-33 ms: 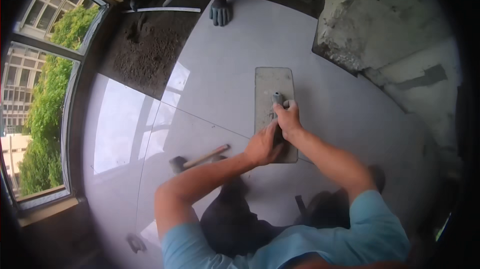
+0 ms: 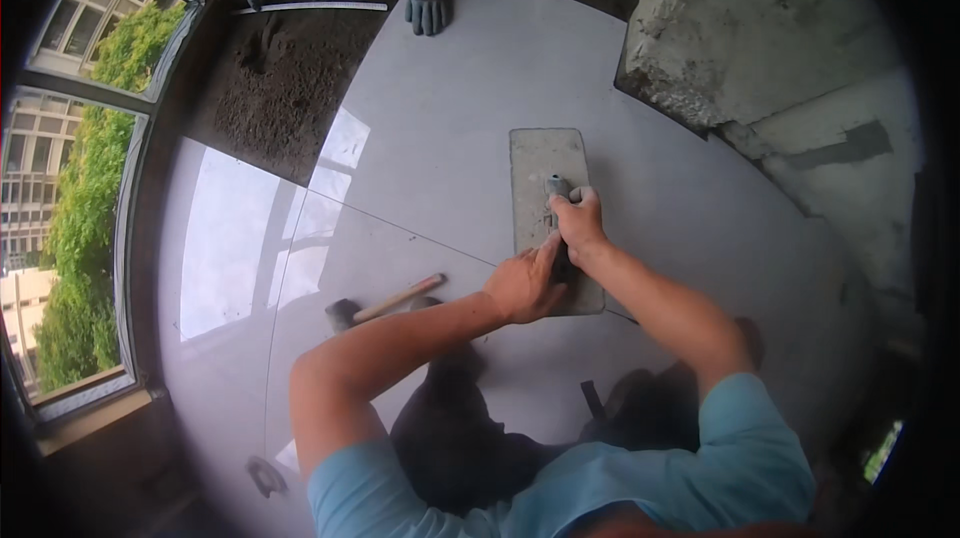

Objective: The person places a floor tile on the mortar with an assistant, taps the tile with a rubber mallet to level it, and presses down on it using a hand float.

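On a large glossy grey-white floor tile (image 2: 440,118) lies a long, flat grey rectangular tool like a plasterer's float (image 2: 534,168), with a dark handle along its middle. My right hand (image 2: 580,223) grips the front of this handle, thumb over the top. Behind it, my left hand (image 2: 524,285) closes round the rear of the handle, close to my right fingers. The float's base seems to rest flat on the tile, over a joint line. Left of my left forearm, a mallet (image 2: 398,296) with a wooden handle and dark head lies on the tiles.
A co-worker's gloved hand (image 2: 427,4) presses the tile's far edge; their other hand holds a pale straightedge (image 2: 312,7) over dark, rough mortar (image 2: 272,103). A concrete block (image 2: 770,48) bounds the right, a window (image 2: 70,238) the left. A ring-shaped object (image 2: 265,478) lies lower left.
The view has shifted a little, moving the scene up and left. Against the tile joint, the float has slid slightly right. Both hands keep their grip.
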